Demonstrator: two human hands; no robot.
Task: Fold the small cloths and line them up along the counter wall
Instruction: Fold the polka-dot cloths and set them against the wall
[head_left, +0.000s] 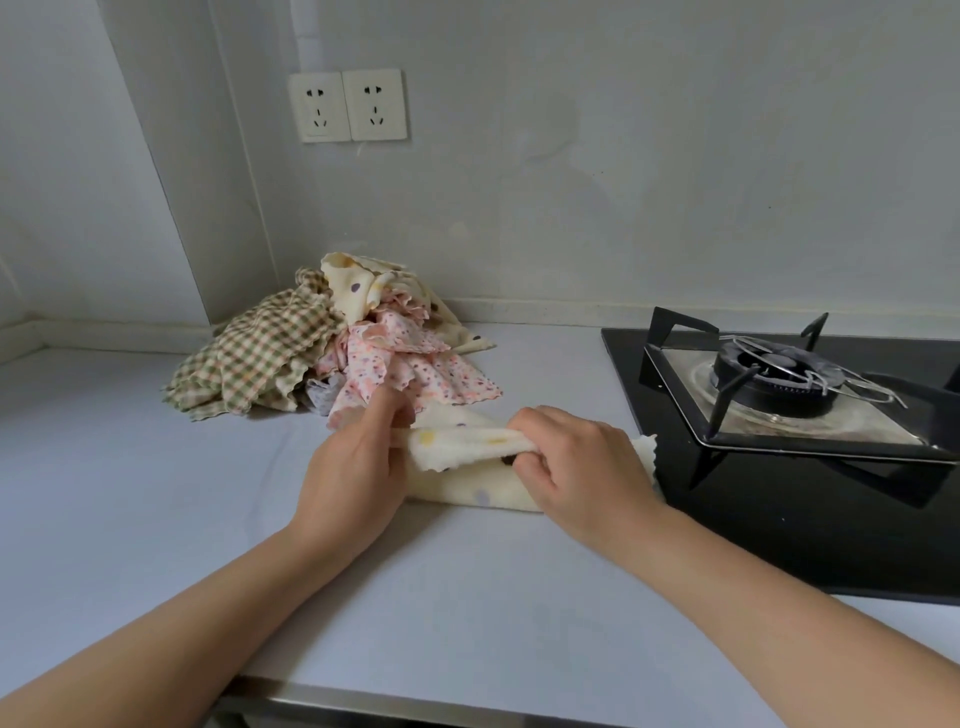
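Cream fleece with yellow, purple and dark dots, the small cloth (467, 486) being folded lies on the pale grey counter (130, 467) just left of the black gas hob (779, 467), one corner lapping onto the glass. Its upper edge is lifted and doubled over: the left hand (353, 478) pinches that edge at one end, and the right hand (576, 462) grips it at the other, fingers curled round the fabric. Behind them, against the wall, sits an unsorted heap: a green checked cloth (249, 364), a pink floral cloth (410, 369) and another cream dotted cloth (363, 291). No folded cloth stands along the wall (623, 208) yet, so I judge the task barely begun, with this first fold unfinished and the heap untouched.
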